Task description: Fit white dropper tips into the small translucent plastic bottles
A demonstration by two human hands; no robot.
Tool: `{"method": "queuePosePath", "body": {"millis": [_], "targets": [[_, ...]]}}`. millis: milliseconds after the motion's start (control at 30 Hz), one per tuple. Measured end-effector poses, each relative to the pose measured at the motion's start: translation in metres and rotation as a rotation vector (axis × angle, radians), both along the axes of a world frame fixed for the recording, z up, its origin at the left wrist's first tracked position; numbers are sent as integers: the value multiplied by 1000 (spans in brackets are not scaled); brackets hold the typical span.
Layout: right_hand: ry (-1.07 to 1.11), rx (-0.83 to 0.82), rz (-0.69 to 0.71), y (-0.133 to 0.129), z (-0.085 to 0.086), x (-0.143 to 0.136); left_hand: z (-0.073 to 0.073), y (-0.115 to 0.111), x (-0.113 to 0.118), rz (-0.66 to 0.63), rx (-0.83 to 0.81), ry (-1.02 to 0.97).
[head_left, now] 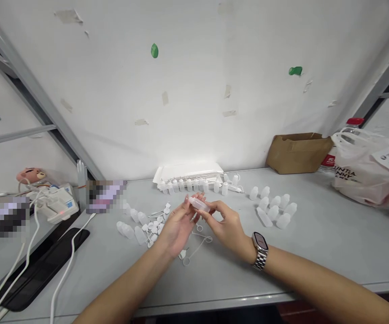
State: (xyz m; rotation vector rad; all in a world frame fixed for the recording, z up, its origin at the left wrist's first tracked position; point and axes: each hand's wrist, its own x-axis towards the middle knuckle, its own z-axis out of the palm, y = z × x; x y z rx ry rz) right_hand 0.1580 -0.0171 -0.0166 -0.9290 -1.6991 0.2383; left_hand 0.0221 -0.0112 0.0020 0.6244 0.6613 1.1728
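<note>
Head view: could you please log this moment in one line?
left grip: translucent bottle; right grip: same bottle; bottle row: farther back

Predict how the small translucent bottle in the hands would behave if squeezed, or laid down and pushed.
The bottle looks like translucent plastic, so it is probably light and may give slightly when squeezed. Its rounded sides suggest it could roll when laid flat.

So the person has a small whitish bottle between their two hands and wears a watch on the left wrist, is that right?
Not quite: the head view shows the watch on the right wrist, not the left. The rest holds: the small whitish bottle is between the left hand and the right hand.
</note>
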Motion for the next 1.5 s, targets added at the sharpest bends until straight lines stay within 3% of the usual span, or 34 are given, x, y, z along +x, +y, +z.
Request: {"method": "queuePosePath", "body": {"millis": [133, 367, 533, 667, 733, 900, 967, 1033, 1100, 1233, 1367, 1500], "targets": [[22, -80, 5, -4, 4, 3, 5, 1, -3, 17, 45, 92], [-147, 214, 8, 1, -7, 7, -2, -3, 6, 146, 130, 104], [-302, 418, -13, 11, -11, 9, -3, -6, 9, 140, 96, 74], [-347, 488, -32, 13, -9, 8, -6, -7, 10, 114, 81, 49], [-299, 428, -27, 10, -6, 5, -6, -8, 10, 85, 89, 26], [-48, 41, 39, 0, 0, -1, 1, -10, 7, 54, 99, 57], [-19, -20, 50, -1, 2, -1, 7, -10, 4, 57, 114, 97], [-82, 66, 37, 1, 1, 2, 11, -9, 2, 73, 144, 145], [-227, 258, 18, 5, 0, 6, 12, -8, 1, 109, 159, 178], [-514, 524, -43, 13, -3, 11, 4, -6, 4, 184, 98, 122], [-590, 553, -90, 12, -6, 10, -6, -4, 8, 170, -11, 38], [-524, 491, -102, 9, -8, 4, -9, -4, 10, 147, -44, 16]]}}
